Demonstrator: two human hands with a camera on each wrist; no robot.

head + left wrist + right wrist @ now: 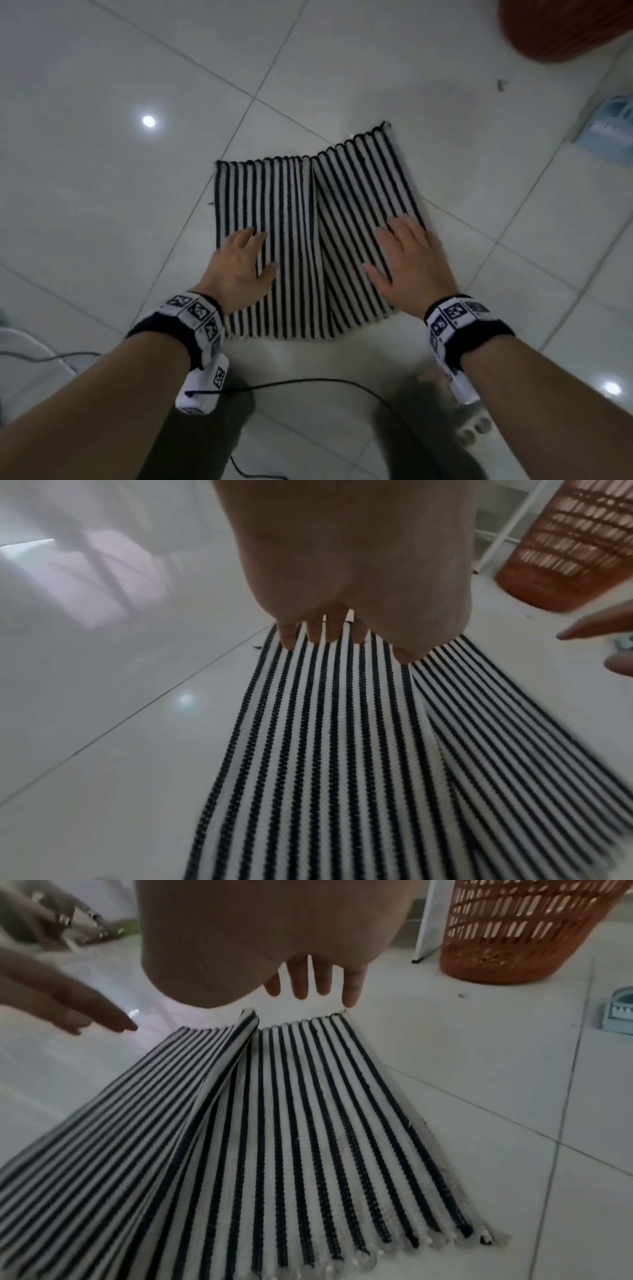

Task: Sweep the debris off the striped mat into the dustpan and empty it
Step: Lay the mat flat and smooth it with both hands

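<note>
A black-and-white striped mat lies on the white tiled floor, with a raised fold running down its middle. My left hand is spread with straight fingers over the mat's near left part. Over the near right part my right hand is spread the same way. Neither hand holds anything. A pale blue dustpan lies on the floor far right, well away from both hands. I see no debris on the mat; a small dark bit lies on the floor beyond it.
An orange slatted basket stands at the far right, behind the dustpan. A black cable loops across the floor near my legs. White tiled floor surrounds the mat on the left and far sides.
</note>
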